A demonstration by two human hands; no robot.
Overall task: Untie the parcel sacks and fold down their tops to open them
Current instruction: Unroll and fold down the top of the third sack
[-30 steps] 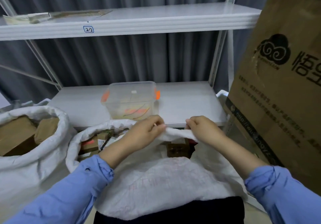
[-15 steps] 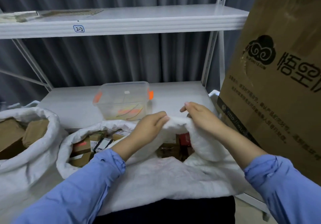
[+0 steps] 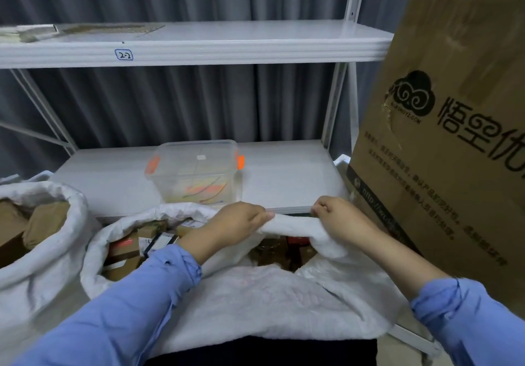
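A white woven parcel sack [image 3: 278, 300] stands right in front of me, its mouth open and small boxes showing inside. My left hand [image 3: 238, 225] and my right hand [image 3: 338, 218] both grip the far rim of this sack, and the rolled white fabric is stretched between them. A second white sack [image 3: 96, 252] stands to its left with its top rolled down and parcels visible. A third sack [image 3: 51, 254] at the far left is also rolled open and holds brown boxes.
A white metal shelf [image 3: 284, 178] runs behind the sacks, with a clear plastic tub [image 3: 196, 172] with orange clips on it. An upper shelf [image 3: 199, 44] is labelled 2-2. A tall brown cardboard box [image 3: 449, 138] stands close on the right.
My hands have moved apart along the far rim and lowered slightly, stretching the rolled fabric between them. The view has shifted a little.
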